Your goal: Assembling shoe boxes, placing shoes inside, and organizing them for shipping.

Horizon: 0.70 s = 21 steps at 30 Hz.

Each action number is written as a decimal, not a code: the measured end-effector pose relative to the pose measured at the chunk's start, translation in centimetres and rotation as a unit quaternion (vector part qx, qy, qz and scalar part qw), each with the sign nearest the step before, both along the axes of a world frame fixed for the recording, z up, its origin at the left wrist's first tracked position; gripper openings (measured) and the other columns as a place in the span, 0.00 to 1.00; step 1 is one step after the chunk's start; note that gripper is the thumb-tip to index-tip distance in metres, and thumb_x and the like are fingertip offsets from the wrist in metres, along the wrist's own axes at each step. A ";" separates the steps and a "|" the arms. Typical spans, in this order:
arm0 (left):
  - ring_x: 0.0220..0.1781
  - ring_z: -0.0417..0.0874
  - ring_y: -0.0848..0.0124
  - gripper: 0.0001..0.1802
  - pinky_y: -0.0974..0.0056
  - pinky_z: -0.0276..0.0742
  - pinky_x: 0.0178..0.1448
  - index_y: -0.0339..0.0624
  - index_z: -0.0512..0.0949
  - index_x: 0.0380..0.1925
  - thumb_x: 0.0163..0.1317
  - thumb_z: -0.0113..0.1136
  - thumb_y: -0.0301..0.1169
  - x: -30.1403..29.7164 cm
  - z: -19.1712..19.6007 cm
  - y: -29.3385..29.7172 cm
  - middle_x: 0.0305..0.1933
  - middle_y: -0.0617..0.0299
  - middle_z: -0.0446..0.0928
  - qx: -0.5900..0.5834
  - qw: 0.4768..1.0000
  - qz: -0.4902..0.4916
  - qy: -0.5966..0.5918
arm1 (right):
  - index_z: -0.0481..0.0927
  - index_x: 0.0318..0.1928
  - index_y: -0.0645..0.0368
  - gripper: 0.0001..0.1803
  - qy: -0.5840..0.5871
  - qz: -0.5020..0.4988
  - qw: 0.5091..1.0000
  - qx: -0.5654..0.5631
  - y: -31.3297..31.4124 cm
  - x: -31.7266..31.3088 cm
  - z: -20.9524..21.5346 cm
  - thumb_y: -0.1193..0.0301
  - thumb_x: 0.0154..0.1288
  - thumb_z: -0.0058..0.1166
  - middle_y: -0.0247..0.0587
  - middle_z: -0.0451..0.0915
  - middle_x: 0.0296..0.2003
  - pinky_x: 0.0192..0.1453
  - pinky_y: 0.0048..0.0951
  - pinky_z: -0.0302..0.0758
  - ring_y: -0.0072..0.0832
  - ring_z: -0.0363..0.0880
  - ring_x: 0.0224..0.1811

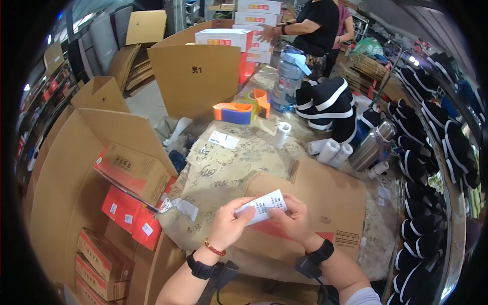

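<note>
Between my two hands is a white roll of printed labels (262, 207), held tilted above the table. My left hand (230, 223) pinches its left end, with the thumb on the printed face. The right end is gripped by my right hand (295, 217), its thumb pressed along the lower edge. Below the hands lies a flat brown cardboard piece (330, 195) with a red patch. A white roll (282, 134) stands upright further back, and several more white rolls (330, 151) lie to the right of it.
On the left, a large open carton (66, 188) holds red and brown shoe boxes (134, 170). Orange tape dispensers (233, 113), a water jug (285, 86), black shoes (325, 101) and a steel flask (367, 148) crowd the table's far side. A person (317, 25) works beyond stacked boxes.
</note>
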State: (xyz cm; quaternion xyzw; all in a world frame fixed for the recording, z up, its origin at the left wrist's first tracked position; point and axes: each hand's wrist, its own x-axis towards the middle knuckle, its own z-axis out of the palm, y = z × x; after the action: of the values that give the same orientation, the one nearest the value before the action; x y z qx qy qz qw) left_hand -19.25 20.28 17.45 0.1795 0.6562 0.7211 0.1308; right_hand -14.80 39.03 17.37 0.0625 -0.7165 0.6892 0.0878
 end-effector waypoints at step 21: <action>0.59 0.73 0.54 0.08 0.56 0.68 0.61 0.41 0.75 0.29 0.52 0.64 0.20 0.0 0.7 -1.8 0.52 0.53 0.76 -0.098 0.906 0.198 0.361 | 0.80 0.37 0.65 0.07 0.138 -0.161 0.961 0.177 0.3 -2.9 -1.5 0.75 0.60 0.59 0.48 0.78 0.39 0.43 0.33 0.74 0.39 0.78 0.40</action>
State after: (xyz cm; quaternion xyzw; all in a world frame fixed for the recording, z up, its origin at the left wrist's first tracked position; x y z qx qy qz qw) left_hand -19.24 18.47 18.20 0.2801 0.7478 0.5503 -0.2437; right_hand -17.73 39.36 15.84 0.0553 -0.8083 0.5131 0.2834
